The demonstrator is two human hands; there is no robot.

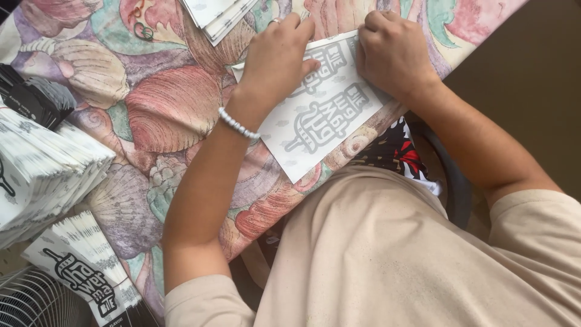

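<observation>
Beige-shirted arms reach to twelve o'clock: left hand point(275, 57) flattens the white printed paper sheet point(315, 115), right hand point(393, 51) curls, creasing its top edge. Fold barely begun; finished white stacks point(45, 172) wait at nine o'clock.

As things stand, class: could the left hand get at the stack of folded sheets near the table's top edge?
Probably yes. The left hand lies flat on the white sheet, and the stack sits just beyond its fingers, with only bare patterned tablecloth between them. Nothing blocks the way.
</observation>
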